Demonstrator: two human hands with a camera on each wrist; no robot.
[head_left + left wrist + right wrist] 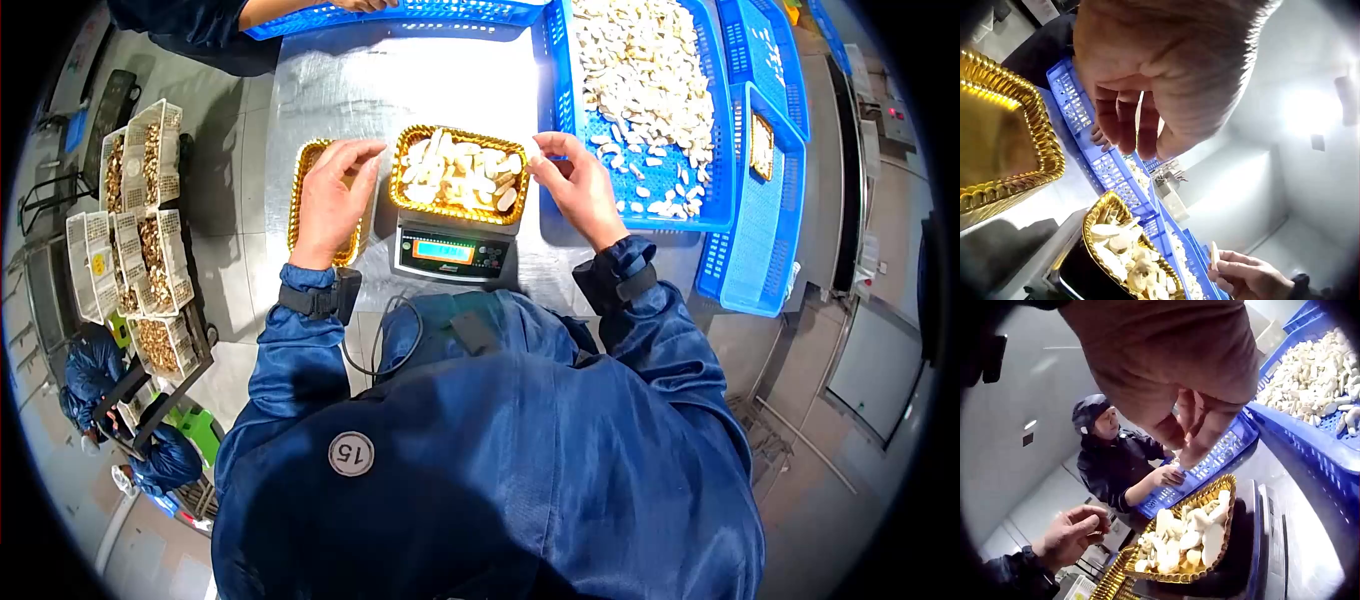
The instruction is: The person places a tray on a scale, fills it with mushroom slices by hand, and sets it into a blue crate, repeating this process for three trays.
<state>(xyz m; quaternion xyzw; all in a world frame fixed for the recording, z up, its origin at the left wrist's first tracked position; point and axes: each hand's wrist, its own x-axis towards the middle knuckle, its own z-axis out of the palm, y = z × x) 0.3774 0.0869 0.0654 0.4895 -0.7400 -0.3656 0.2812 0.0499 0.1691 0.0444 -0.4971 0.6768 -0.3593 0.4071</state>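
A gold tray (pixel 460 212) heaped with pale mushroom pieces (pixel 455 172) sits on a digital scale (pixel 452 254) with a lit display. My right hand (pixel 582 190) is beside the tray's right edge and pinches a pale mushroom slice (pixel 1214 255) between thumb and fingers. To the left of the tray hangs my left hand (pixel 335 203), its fingers loosely bent and holding nothing. Below that hand is another gold tray (pixel 297 215), partly hidden by it; its inside shows bare in the left wrist view.
A large blue basket (pixel 728 150) of mushroom pieces stands on the metal table (pixel 400 80) at the right, with more blue baskets (pixel 745 265) beyond it. Across the table another person (pixel 1119 453) works over a blue basket (pixel 1222 450). White crates (pixel 150 250) stand off to the left.
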